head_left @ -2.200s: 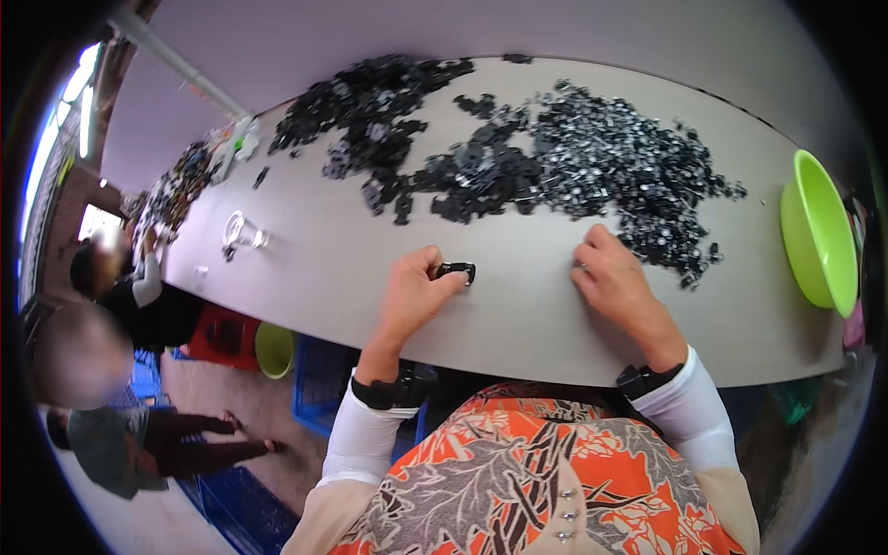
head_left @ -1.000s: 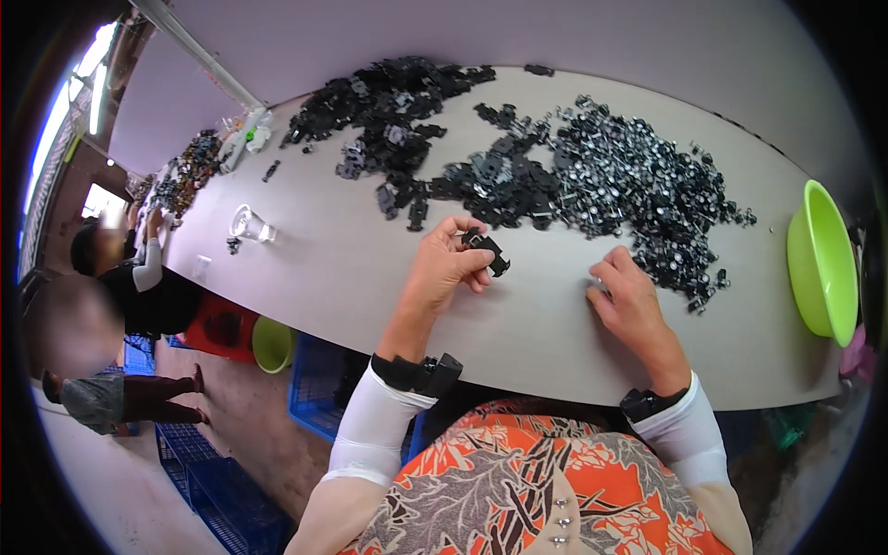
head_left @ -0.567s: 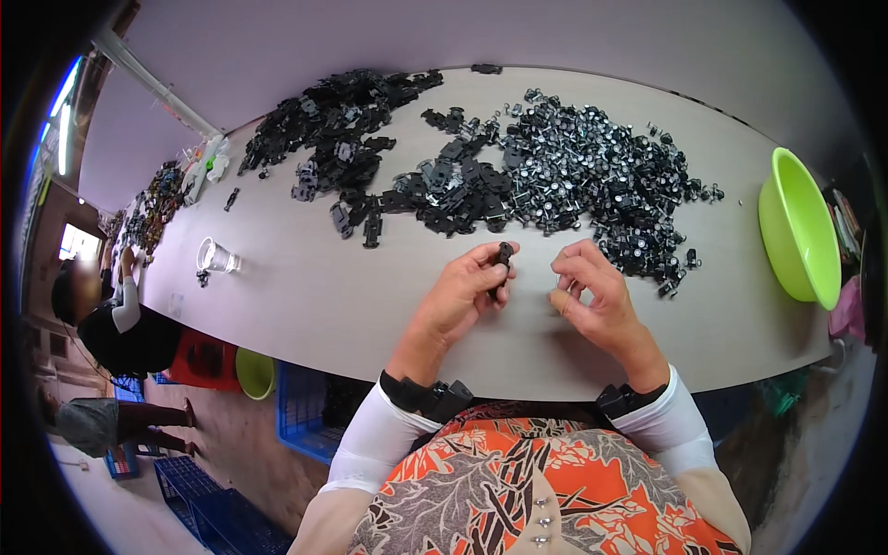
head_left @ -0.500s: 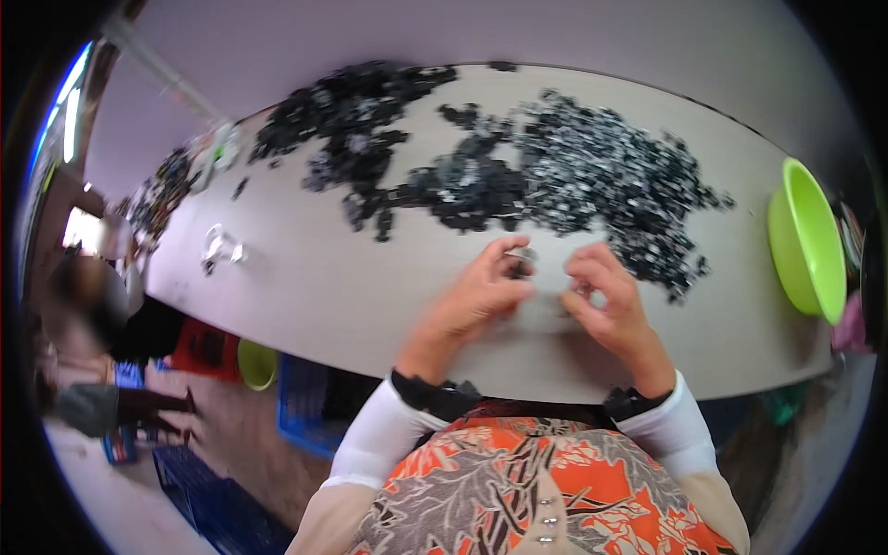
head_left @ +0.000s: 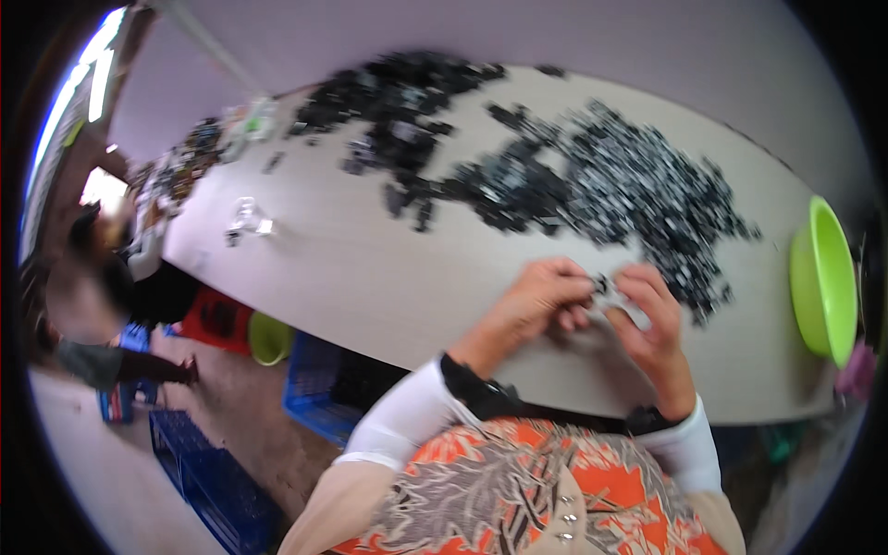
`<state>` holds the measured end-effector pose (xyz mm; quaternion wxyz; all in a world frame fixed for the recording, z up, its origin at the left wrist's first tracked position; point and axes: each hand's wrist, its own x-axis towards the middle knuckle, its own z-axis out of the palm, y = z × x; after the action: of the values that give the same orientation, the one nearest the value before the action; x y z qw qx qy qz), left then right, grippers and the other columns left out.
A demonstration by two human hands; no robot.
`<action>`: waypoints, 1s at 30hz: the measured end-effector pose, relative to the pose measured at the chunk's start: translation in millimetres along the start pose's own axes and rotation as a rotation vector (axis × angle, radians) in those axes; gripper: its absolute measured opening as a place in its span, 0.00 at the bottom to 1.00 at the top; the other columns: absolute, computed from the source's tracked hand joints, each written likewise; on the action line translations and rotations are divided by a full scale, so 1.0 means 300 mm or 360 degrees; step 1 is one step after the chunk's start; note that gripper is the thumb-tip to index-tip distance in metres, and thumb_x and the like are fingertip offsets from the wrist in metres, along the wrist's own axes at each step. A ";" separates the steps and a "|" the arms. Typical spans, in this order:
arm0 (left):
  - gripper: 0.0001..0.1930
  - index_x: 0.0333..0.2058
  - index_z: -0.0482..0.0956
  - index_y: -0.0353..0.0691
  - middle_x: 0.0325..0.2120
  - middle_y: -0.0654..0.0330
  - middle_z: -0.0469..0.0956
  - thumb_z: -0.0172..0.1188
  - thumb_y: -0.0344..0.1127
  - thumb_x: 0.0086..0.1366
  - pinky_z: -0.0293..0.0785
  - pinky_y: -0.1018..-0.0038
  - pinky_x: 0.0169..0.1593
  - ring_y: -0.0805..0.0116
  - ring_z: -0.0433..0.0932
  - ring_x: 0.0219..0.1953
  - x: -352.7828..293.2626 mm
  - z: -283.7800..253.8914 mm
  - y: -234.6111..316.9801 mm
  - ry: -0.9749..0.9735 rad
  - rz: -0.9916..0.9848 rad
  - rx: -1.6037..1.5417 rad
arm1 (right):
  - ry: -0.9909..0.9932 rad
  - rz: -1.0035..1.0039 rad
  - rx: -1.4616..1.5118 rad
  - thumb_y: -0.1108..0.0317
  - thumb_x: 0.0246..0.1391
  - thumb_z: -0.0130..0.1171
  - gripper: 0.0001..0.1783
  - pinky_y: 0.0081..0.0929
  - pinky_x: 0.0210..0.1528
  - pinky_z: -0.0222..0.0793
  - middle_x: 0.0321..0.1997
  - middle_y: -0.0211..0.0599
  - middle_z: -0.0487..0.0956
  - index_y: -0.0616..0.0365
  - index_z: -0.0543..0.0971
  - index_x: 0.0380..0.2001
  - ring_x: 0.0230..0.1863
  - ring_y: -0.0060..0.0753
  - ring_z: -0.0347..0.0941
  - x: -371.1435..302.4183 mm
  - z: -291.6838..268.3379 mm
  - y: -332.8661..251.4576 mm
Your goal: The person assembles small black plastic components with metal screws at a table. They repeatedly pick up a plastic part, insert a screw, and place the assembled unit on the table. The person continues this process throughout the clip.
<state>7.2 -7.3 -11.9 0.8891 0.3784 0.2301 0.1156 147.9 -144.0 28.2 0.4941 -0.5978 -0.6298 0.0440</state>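
Over the near part of the table, my left hand [head_left: 548, 298] and my right hand [head_left: 655, 310] are almost touching at the fingertips. A small black piece [head_left: 599, 284] shows at the tips of my left thumb and fingers, which pinch it. My right thumb and fingers are closed against its other side; what they hold, if anything, is too small and blurred to name. Beyond my hands lies a wide pile of small black and silvery pieces [head_left: 638, 176]. Left of it is a heap of darker black pieces [head_left: 513, 185].
More black pieces [head_left: 388, 92] lie at the table's far edge. Clear plastic items [head_left: 248, 220] stand at the left. A green basin [head_left: 823, 282] is at the right edge. Blue crates [head_left: 314, 388] and a green bucket [head_left: 270, 339] stand on the floor left, near other people.
My hands have come together, the small black piece now between them. The whole view has shifted, so the table and piles sit farther right.
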 end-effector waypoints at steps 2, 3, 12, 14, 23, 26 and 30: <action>0.08 0.34 0.76 0.34 0.25 0.56 0.79 0.64 0.31 0.62 0.73 0.82 0.17 0.70 0.79 0.19 -0.003 0.003 0.016 -0.0061 -0.0019 0.0023 | -0.0016 -0.0172 -0.0060 0.81 0.36 0.68 0.20 0.35 0.41 0.72 0.42 0.42 0.77 0.62 0.77 0.38 0.41 0.46 0.74 0.020 0.002 0.003; 0.07 0.33 0.76 0.35 0.24 0.59 0.79 0.64 0.32 0.62 0.70 0.83 0.16 0.72 0.78 0.18 -0.006 0.008 0.018 -0.0063 -0.0037 0.0047 | -0.0029 -0.0223 -0.0089 0.81 0.34 0.68 0.22 0.35 0.40 0.71 0.41 0.41 0.77 0.62 0.77 0.38 0.40 0.45 0.74 0.022 0.005 0.005; 0.09 0.33 0.76 0.37 0.23 0.64 0.74 0.58 0.36 0.67 0.56 0.84 0.17 0.79 0.69 0.16 -0.012 0.031 -0.023 -0.0229 -0.0185 -0.0098 | -0.0144 -0.0076 -0.0121 0.83 0.33 0.66 0.23 0.36 0.40 0.69 0.39 0.41 0.75 0.60 0.74 0.39 0.39 0.46 0.72 -0.035 -0.011 -0.018; 0.08 0.34 0.76 0.36 0.24 0.64 0.74 0.58 0.36 0.67 0.56 0.84 0.17 0.78 0.68 0.16 -0.015 0.038 -0.039 -0.0307 -0.0173 -0.0166 | -0.0117 -0.0083 -0.0088 0.83 0.33 0.66 0.21 0.36 0.39 0.68 0.37 0.40 0.74 0.60 0.73 0.35 0.38 0.46 0.71 -0.052 -0.015 -0.020; 0.08 0.31 0.75 0.38 0.24 0.63 0.75 0.58 0.36 0.66 0.60 0.84 0.17 0.78 0.70 0.16 -0.025 0.052 -0.032 -0.0291 -0.0223 0.0074 | -0.0045 -0.0091 -0.0134 0.77 0.36 0.69 0.22 0.37 0.42 0.69 0.38 0.38 0.74 0.59 0.75 0.38 0.40 0.46 0.70 -0.128 0.026 -0.024; 0.07 0.31 0.75 0.38 0.23 0.62 0.76 0.58 0.35 0.65 0.63 0.85 0.17 0.77 0.73 0.16 -0.028 0.069 -0.031 -0.0195 -0.0112 0.0381 | -0.0043 0.0192 0.0050 0.77 0.40 0.66 0.21 0.34 0.43 0.72 0.37 0.39 0.75 0.58 0.76 0.41 0.41 0.45 0.73 -0.109 -0.017 -0.013; 0.05 0.33 0.75 0.36 0.22 0.62 0.77 0.59 0.30 0.63 0.68 0.85 0.17 0.76 0.75 0.16 -0.033 0.074 -0.024 0.0140 0.0128 0.0431 | -0.0090 0.0363 -0.0250 0.78 0.43 0.60 0.16 0.32 0.38 0.73 0.34 0.40 0.77 0.59 0.76 0.39 0.37 0.41 0.75 -0.112 -0.112 0.077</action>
<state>9.8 -29.6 -0.5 0.8137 0.4983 0.2670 0.1355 180.1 -182.4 11.2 0.4195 -0.7008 -0.5730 0.0672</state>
